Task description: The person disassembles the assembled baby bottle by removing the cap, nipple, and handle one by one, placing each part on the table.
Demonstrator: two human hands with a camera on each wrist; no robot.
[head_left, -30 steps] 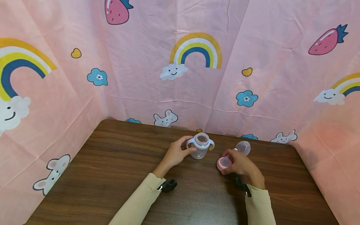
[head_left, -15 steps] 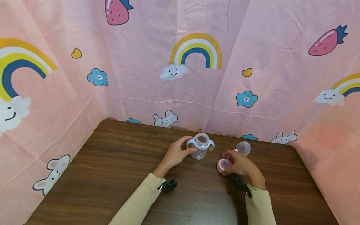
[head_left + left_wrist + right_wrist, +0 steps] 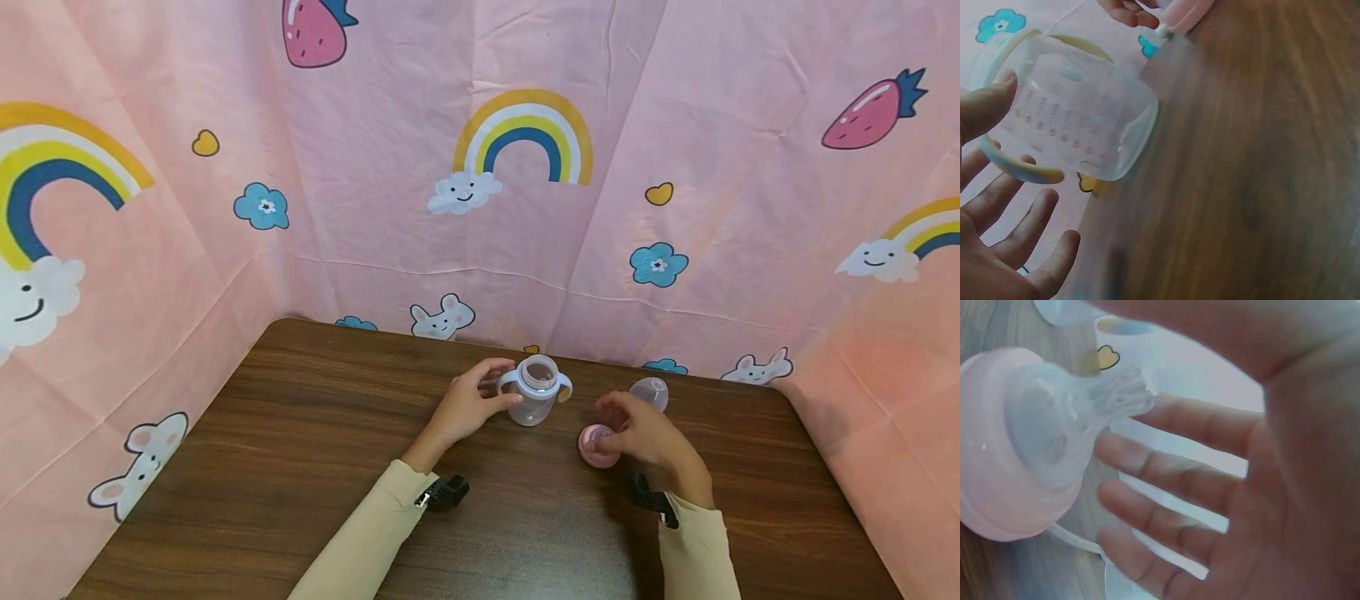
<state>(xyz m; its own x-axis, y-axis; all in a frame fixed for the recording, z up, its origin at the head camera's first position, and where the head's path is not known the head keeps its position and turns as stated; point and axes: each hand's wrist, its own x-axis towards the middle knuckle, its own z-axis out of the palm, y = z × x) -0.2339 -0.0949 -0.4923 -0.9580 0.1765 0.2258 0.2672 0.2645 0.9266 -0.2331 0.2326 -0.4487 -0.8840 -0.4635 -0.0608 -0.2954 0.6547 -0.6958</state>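
A clear baby bottle (image 3: pixel 531 410) with two side handles and no top stands upright on the table. My left hand (image 3: pixel 467 398) is at its left handle. In the left wrist view its thumb touches the bottle (image 3: pixel 1085 119), while the fingers of the left hand (image 3: pixel 997 234) are spread loosely around the handle. To the right lies a pink bottle collar (image 3: pixel 597 458) with a clear teat (image 3: pixel 1044 431) upward; a thin pale straw runs from beneath it in the right wrist view. My right hand (image 3: pixel 651 429) hovers over it, fingers (image 3: pixel 1166 465) extended beside the teat.
A clear domed cap (image 3: pixel 652 392) lies behind the right hand. The brown wooden table (image 3: pixel 337 417) meets pink printed cloth (image 3: pixel 360 183) at its back and sides.
My right hand has loosened from the pink collar and drawn slightly up and right. The fingers of the left hand have eased a little off the bottle, which stays in place.
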